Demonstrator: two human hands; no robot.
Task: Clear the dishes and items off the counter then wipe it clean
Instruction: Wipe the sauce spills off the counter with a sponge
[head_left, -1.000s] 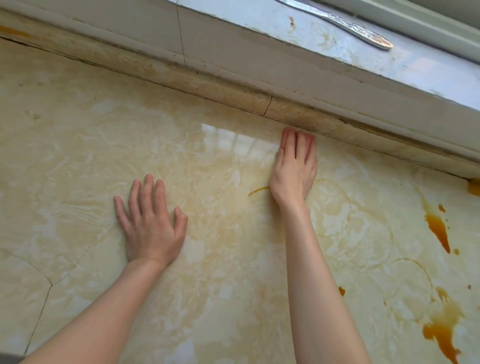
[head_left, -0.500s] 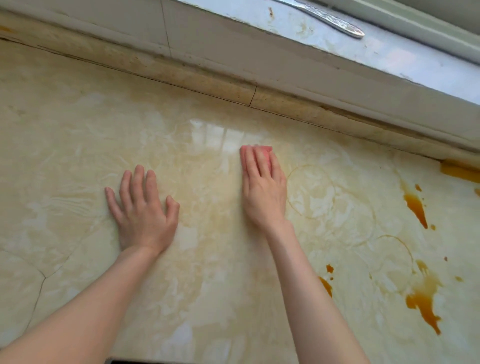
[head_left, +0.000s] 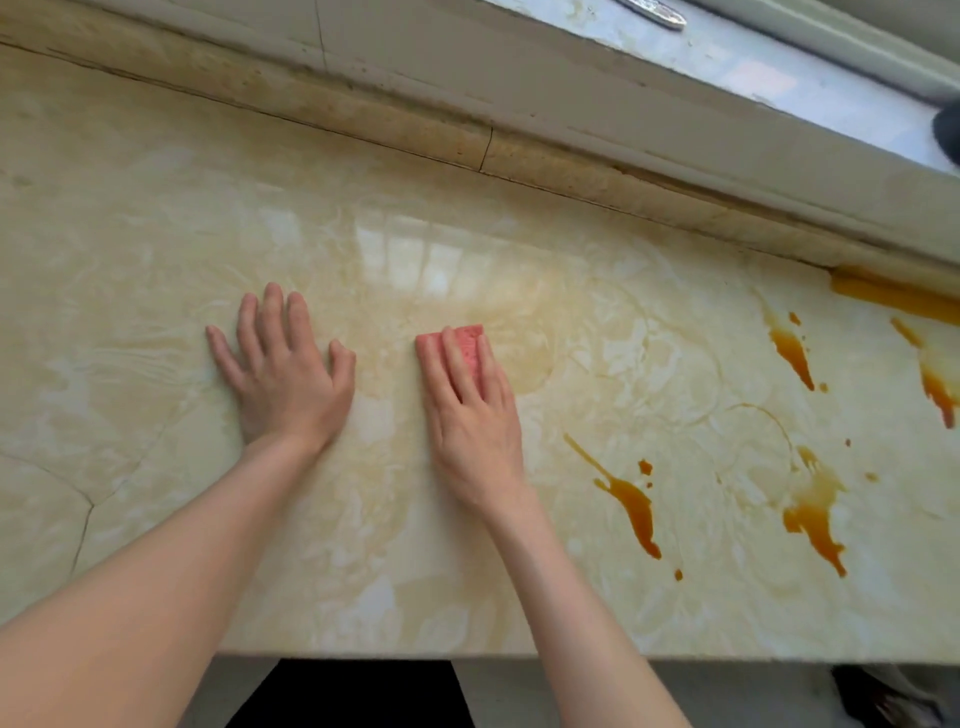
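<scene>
From the head camera I looked down on the beige marble counter (head_left: 156, 208). The pink sponge (head_left: 470, 338) lay flat on it, roughly midway between the front edge and the back ridge (head_left: 363, 119). The right hand (head_left: 470, 415) pressed down on the sponge with straight fingers laid side by side, not curled round it. Only the sponge's far end and a strip between the fingers showed. Just left of the sponge the left hand (head_left: 283, 374) lay palm down on the stone, fingers spread and holding nothing.

To the right of the sponge I counted five larger orange-brown spills (head_left: 631, 506). One lay near, toward the front edge, with a few small drops around it. Three lay well further right, and one was a strip tucked under the back ridge. At least three faint ring marks (head_left: 766, 413) overlapped between the sponge and those spills. A crack (head_left: 88, 506) ran through the stone well left of the sponge, beyond the left hand.

Beyond the sponge, plain stone ran up to the raised back ridge, with a pale window sill (head_left: 727, 57) above it. One metal utensil tip (head_left: 660, 14) lay on the sill, and a dark thing (head_left: 948, 137) that I could not identify sat at the right border. On the near side of the sponge the counter ended in a straight front edge, which both forearms crossed.
</scene>
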